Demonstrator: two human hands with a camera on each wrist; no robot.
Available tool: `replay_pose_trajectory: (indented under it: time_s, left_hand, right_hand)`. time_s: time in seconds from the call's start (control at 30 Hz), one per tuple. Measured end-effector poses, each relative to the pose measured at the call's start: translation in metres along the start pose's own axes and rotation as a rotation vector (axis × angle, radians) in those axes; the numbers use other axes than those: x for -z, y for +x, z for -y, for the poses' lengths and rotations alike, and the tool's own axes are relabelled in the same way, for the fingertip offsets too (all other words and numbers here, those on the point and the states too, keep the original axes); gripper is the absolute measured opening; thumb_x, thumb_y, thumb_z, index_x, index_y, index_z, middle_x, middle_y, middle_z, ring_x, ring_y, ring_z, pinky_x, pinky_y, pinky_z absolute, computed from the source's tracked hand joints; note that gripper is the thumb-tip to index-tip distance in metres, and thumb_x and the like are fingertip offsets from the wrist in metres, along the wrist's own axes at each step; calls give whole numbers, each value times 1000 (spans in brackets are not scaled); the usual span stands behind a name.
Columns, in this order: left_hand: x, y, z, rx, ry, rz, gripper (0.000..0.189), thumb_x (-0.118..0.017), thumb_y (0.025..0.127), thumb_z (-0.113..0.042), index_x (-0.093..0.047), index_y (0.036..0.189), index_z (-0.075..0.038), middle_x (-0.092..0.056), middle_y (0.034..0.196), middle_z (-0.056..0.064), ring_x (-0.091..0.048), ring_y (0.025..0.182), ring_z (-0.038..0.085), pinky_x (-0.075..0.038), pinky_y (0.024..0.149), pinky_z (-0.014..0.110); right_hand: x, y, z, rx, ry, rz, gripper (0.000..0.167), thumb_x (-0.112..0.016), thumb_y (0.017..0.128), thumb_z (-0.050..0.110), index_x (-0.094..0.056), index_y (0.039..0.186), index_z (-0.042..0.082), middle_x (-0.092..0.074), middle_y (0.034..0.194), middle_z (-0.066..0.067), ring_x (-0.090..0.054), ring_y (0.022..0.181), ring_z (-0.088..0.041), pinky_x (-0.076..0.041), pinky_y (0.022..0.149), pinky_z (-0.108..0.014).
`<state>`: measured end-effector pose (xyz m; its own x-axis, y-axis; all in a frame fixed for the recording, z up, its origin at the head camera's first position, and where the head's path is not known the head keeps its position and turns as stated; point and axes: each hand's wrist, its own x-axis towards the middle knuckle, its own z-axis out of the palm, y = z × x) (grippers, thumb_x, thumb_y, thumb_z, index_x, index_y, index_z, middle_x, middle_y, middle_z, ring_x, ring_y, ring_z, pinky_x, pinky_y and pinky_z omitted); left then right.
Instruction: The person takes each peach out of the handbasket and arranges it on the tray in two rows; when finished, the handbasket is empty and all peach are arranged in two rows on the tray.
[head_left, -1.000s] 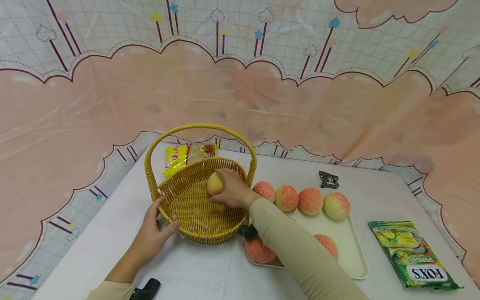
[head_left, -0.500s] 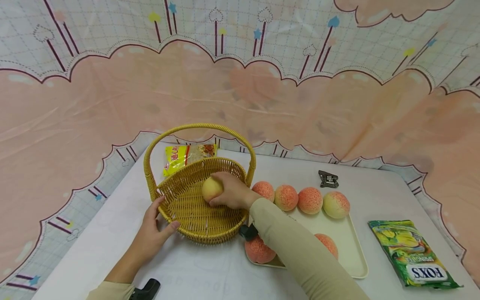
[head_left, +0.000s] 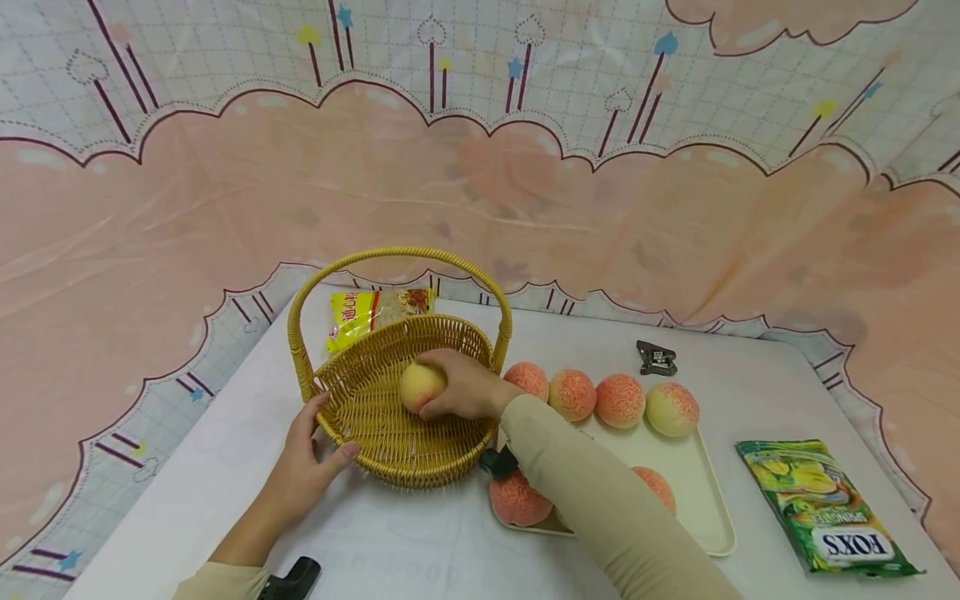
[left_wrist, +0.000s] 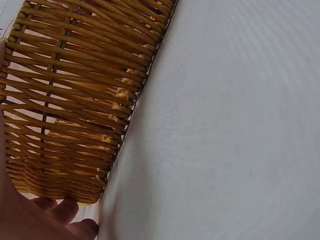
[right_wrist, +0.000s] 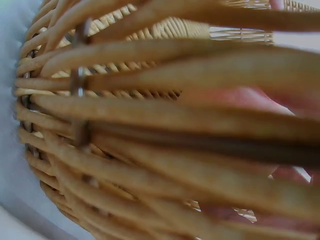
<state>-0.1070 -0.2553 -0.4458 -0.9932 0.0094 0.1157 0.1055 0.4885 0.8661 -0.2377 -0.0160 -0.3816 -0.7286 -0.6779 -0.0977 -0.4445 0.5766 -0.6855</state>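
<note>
A yellow wicker basket [head_left: 401, 450] with an arched handle stands on the white table. My left hand [head_left: 300, 471] holds its left side at the rim, the thumb on the near edge; in the left wrist view, fingers [left_wrist: 65, 210] of that hand lie against the woven wall. Down inside the basket my right hand [head_left: 472, 385] grips a yellowish peach [head_left: 420, 387] low over the basket floor. Whether the peach touches the floor I cannot tell. Blurred basket strands [right_wrist: 150, 110] fill most of the right wrist view, hiding much of that hand.
A cream tray [head_left: 705, 508] right of the basket bears several pink peaches [head_left: 573, 395], partly covered by my right sleeve. A green FOX'S bag [head_left: 828, 508] lies at the far right, a small black packet [head_left: 657, 358] behind the tray, a yellow bag [head_left: 356, 317] behind the basket.
My right hand has lowered the peach a little, down and leftward inside the basket. The left hand and basket stay nearly still.
</note>
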Motion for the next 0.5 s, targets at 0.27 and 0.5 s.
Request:
replay_pose_trajectory:
  time_s: [0.27, 0.5]
  left_hand:
    - [0, -1, 0, 6, 5, 0, 85, -66, 97, -23, -9, 157, -2, -5, 159, 32, -12, 143, 57, -19, 108, 73]
    - [0, -1, 1, 0, 11, -1, 85, -66, 96, -23, -10, 157, -2, -6, 159, 32, -13, 142, 57, -20, 107, 74]
  right_hand:
    - [-3, -3, 0, -36, 50, 85, 79, -86, 78, 24, -49, 148, 16, -54, 136, -5, -54, 111, -19, -48, 90, -31]
    - [-1, -5, 0, -4, 65, 91, 69, -83, 80, 21, -52, 141, 16, -56, 128, -3, -57, 103, -18, -49, 86, -31]
